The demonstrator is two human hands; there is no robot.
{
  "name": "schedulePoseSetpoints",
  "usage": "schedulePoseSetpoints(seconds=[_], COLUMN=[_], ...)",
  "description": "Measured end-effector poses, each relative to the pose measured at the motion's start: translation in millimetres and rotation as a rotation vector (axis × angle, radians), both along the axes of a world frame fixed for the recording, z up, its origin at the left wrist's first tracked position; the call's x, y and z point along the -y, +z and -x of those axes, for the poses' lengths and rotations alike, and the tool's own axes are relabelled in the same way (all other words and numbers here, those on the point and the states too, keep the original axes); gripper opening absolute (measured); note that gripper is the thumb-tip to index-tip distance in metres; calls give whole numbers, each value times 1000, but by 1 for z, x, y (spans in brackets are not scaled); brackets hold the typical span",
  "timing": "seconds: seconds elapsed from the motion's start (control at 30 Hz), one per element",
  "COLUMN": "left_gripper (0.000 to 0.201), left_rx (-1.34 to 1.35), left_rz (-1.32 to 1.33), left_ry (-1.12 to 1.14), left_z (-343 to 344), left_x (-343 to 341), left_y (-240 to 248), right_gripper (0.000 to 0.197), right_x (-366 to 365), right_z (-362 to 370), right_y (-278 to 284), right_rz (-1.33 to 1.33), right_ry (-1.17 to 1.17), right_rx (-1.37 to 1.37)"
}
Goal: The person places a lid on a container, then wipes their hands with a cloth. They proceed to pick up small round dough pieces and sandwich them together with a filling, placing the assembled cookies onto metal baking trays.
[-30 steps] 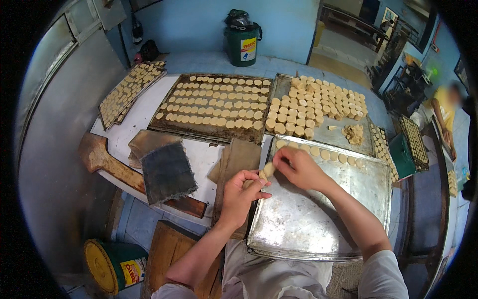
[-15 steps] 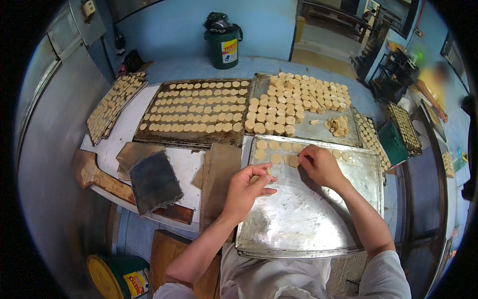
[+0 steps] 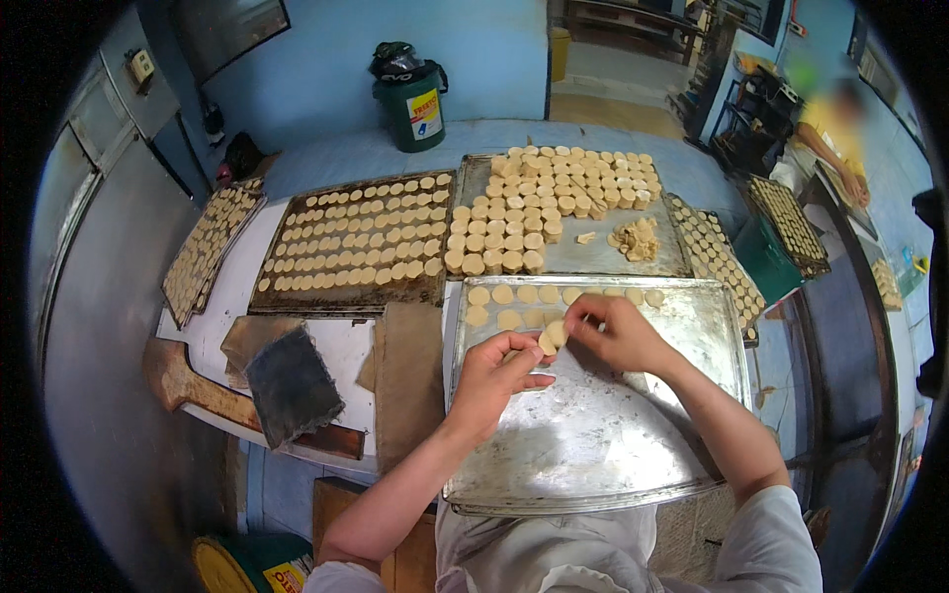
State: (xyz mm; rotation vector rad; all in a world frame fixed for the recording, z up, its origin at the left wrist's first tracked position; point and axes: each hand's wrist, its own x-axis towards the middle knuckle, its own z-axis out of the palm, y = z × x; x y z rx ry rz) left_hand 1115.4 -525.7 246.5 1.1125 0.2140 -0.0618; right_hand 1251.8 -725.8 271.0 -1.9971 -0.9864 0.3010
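I have the left hand (image 3: 491,379) grasping a couple of pale dough rounds (image 3: 551,340), held overlapping between thumb and fingers, its other fingers half curled. On my feed the right hand (image 3: 615,333) meets it from 3 o'clock, thumb and fingertips pinched on the edge of the upper round. Both hands are over the shiny baking tray (image 3: 593,445), nearer its 11 o'clock corner.

Along that tray's 12 o'clock side I see a row of flat rounds (image 3: 503,295), partly hidden by the right hand, with a shorter row just below it at 11 o'clock. The bare metal spreads toward 6 o'clock.

Clocking from the hands, I get a tray of stacked rounds (image 3: 514,222) at 12 o'clock, and on it, at 1 o'clock, a heap of dough scraps (image 3: 636,240). A dark tray (image 3: 356,287) of neat rows sits at 10 o'clock. Near 9 o'clock I make out a dark cloth (image 3: 293,385) lying across a long wooden piece (image 3: 213,390). A green bucket (image 3: 412,119) stands at 11 o'clock; a co-worker (image 3: 828,133) in yellow is well apart at 2 o'clock.
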Motion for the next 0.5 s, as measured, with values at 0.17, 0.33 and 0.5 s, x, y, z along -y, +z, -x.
schedulePoseSetpoints(seconds=[0.17, 0.33, 0.5], left_gripper=[15, 25, 32], left_rx=[-28, -46, -64], left_rz=[52, 70, 39], left_ry=[-46, -168, -180], left_z=[-6, -17, -22], left_x=[3, 18, 26], left_y=[-2, 2, 6], right_gripper=[29, 28, 29], right_x=[16, 17, 42], right_z=[-5, 19, -14], right_y=[-6, 18, -6], right_rz=[221, 168, 377], right_ry=[-70, -42, -349], right_rx=[138, -39, 171])
